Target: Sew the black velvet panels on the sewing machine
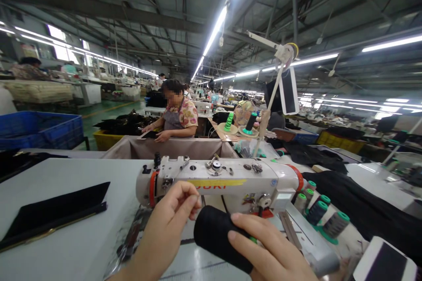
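A large black thread spool (219, 235) lies tilted in my right hand (268, 241), its fingers wrapped round the near end. A bit of green core shows between those fingers. Just left of the spool, my left hand (176, 210) is pinched with thumb against fingertips; any thread between them is too fine to make out. Both hands are in front of the white sewing machine (253, 180), whose arm carries red rings and a yellow strip. On the pale table to the left rests a folded black fabric piece (59, 210) with a zipper along its edge.
Several green-based thread spools (318, 210) stand right of the machine. A thread stand pole (267, 118) rises behind it. Beyond the machine is a fabric-lined bin (158, 147), with a co-worker (181, 114) handling black fabric. Blue crates (42, 129) sit at the left.
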A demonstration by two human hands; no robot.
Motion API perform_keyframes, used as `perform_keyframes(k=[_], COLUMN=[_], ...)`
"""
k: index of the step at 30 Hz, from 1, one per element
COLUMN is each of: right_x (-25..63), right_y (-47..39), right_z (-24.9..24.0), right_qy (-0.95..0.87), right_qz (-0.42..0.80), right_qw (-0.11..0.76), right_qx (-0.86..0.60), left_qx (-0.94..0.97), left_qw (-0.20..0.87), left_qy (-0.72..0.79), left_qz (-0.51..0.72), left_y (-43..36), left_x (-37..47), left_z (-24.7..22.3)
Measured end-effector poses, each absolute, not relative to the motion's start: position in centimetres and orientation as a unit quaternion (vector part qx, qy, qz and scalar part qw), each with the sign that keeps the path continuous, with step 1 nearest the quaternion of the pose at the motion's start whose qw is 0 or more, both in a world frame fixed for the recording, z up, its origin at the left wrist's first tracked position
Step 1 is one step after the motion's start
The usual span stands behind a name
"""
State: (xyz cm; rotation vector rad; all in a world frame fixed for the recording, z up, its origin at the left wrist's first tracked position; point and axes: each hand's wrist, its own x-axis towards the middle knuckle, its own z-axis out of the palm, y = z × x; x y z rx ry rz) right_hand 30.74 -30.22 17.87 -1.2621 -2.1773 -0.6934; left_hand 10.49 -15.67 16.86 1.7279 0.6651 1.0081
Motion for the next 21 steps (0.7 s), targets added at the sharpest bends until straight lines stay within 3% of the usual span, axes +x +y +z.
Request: perform_keyframes(k=[5, 9, 12, 15, 19, 21], right_x=[30.2, 30.2, 30.4, 30.3, 30.0, 30.2], right_y=[-30.7, -30.7, -30.3, -29.9, -29.9, -30.1], right_z=[18.8, 19.1, 18.3, 16.9, 15.7, 15.7], right_qy=[-0.811, -0.84, -0.851, -0.821, -0.777, -0.797], right_qz=[-0.222, -0.252, -0.285, -0.315, -0.329, -0.292], right_qw=[0.283, 0.2, 0.128, 0.142, 0.214, 0.242], right_qx=[-0.461, -0.438, -0.422, -0.454, -0.493, -0.469], left_qx=[0.747, 0.818, 0.822, 0.786, 0.65, 0.639], left_qw=[0.504, 0.437, 0.445, 0.52, 0.709, 0.73], left_qy=[0.233, 0.232, 0.236, 0.218, 0.163, 0.154], left_qz=[0.366, 0.294, 0.265, 0.254, 0.219, 0.188], left_y=[-15.2, -15.9, -16.2, -16.1, -15.2, -14.6], left_x=[9.4, 9.0, 9.1, 9.2, 9.0, 8.6], left_z=[17.5, 18.4, 18.5, 18.2, 18.0, 18.2])
